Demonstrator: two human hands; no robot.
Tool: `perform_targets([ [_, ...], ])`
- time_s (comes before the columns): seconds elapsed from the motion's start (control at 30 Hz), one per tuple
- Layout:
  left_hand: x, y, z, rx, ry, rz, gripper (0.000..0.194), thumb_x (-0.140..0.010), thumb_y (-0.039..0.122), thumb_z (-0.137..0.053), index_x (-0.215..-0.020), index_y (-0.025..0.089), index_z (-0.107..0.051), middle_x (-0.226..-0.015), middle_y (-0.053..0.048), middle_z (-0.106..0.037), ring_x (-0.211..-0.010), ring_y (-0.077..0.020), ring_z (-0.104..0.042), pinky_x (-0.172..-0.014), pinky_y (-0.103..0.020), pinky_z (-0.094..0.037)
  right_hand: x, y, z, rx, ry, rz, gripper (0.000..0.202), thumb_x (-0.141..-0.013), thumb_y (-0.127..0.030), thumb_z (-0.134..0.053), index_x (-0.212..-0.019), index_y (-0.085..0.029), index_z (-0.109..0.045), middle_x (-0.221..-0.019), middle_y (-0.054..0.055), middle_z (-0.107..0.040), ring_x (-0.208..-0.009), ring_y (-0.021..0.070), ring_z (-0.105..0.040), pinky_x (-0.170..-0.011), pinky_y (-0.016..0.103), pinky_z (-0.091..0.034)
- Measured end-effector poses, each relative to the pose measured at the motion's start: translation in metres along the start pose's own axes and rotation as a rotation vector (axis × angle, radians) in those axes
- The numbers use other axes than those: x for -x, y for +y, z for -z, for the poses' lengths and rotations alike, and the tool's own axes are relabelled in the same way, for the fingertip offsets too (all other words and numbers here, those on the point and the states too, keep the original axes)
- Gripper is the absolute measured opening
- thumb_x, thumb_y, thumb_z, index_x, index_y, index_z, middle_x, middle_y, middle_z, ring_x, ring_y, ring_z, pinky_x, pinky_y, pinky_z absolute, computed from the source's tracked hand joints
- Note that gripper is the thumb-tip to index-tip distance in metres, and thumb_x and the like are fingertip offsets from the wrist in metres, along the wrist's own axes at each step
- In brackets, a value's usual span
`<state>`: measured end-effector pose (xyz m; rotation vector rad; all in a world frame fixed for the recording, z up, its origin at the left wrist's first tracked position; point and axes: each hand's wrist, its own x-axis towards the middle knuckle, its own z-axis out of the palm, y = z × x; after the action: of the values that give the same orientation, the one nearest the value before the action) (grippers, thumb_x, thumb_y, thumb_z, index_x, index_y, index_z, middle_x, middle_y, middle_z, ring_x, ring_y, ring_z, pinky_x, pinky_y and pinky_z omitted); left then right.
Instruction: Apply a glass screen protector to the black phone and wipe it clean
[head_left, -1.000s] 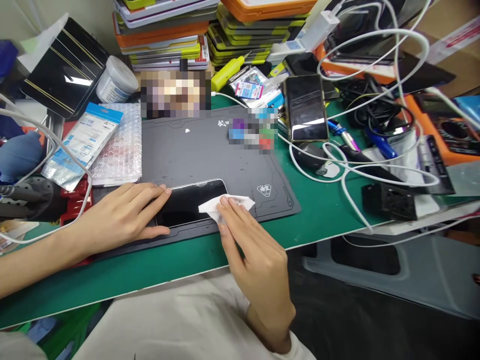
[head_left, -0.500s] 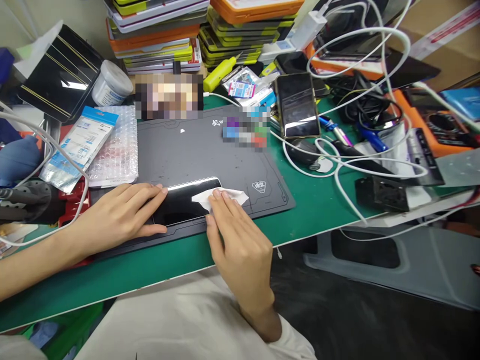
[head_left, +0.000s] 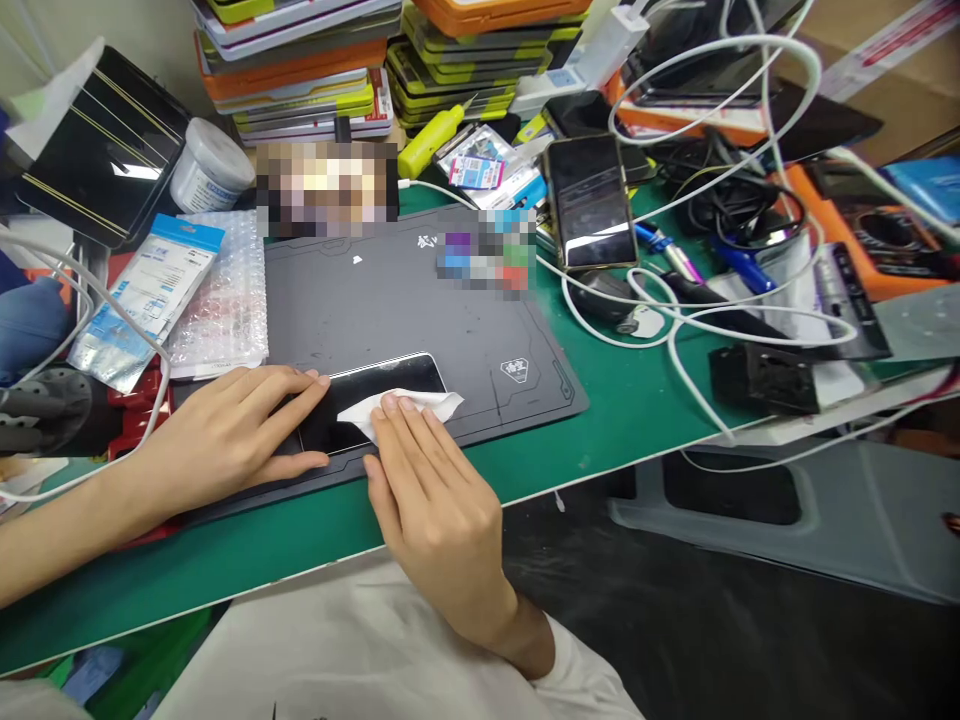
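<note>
A black smartphone (head_left: 409, 374) lies screen up on the dark grey work mat (head_left: 390, 300), close to the mat's front edge. My left hand (head_left: 244, 425) braces its left end, thumb along the near edge and fingers at the far edge. Under the fingertips of my right hand (head_left: 442, 500) is a thin white wipe (head_left: 361, 412), pressed flat on the middle of the screen. The wipe and my fingers cover part of the phone, and my left hand hides its left end.
Stacked plastic cases (head_left: 300, 90) stand behind the mat. On the left are a white tub (head_left: 214, 165), a blue-and-white packet (head_left: 150, 300) and bubble wrap (head_left: 225, 310). Another phone (head_left: 591, 200), looped white cables (head_left: 750, 320) and a multimeter (head_left: 877, 230) crowd the right side.
My right hand has slid left along the phone screen with the wipe, uncovering its right end. My left hand keeps its place on the phone. The view has shifted slightly.
</note>
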<state>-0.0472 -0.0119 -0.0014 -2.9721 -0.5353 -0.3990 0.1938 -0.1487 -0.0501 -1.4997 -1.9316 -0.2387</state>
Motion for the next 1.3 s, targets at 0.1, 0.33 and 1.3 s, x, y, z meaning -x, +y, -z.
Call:
perform_targets([
  [0.1, -0.001, -0.001, 0.001, 0.014, -0.023, 0.006, 0.069, -0.118, 0.062, -0.062, -0.168, 0.014, -0.057, -0.133, -0.021, -0.08, -0.118, -0.0363, -0.082, -0.099, -0.048, -0.071, -0.002, -0.01, -0.001, -0.012, -0.025, 0.006, 0.041, -0.115, -0.019, -0.072, -0.151, 0.0, -0.076, -0.151, 0.021, -0.082, -0.147, 0.0291, -0.079, -0.136, 0.04, -0.059],
  [0.33, -0.006, -0.001, 0.004, -0.04, -0.037, -0.034, 0.065, -0.121, 0.057, -0.057, -0.161, 0.006, -0.058, -0.127, -0.024, -0.081, -0.113, -0.0384, -0.083, -0.092, -0.05, -0.071, -0.012, -0.024, -0.009, -0.103, 0.006, 0.043, 0.033, -0.117, -0.019, -0.068, -0.141, 0.0, -0.081, -0.147, 0.018, -0.085, -0.14, 0.0275, -0.083, -0.135, 0.038, -0.059],
  [1.3, -0.002, 0.002, 0.004, -0.036, -0.013, -0.018, 0.064, -0.118, 0.061, -0.063, -0.152, 0.007, -0.065, -0.132, -0.022, -0.081, -0.116, -0.0354, -0.081, -0.099, -0.046, -0.067, -0.044, 0.018, -0.011, -0.162, 0.021, 0.019, 0.027, -0.118, -0.012, -0.063, -0.133, -0.011, -0.085, -0.135, 0.012, -0.091, -0.129, 0.0257, -0.088, -0.128, 0.041, -0.064],
])
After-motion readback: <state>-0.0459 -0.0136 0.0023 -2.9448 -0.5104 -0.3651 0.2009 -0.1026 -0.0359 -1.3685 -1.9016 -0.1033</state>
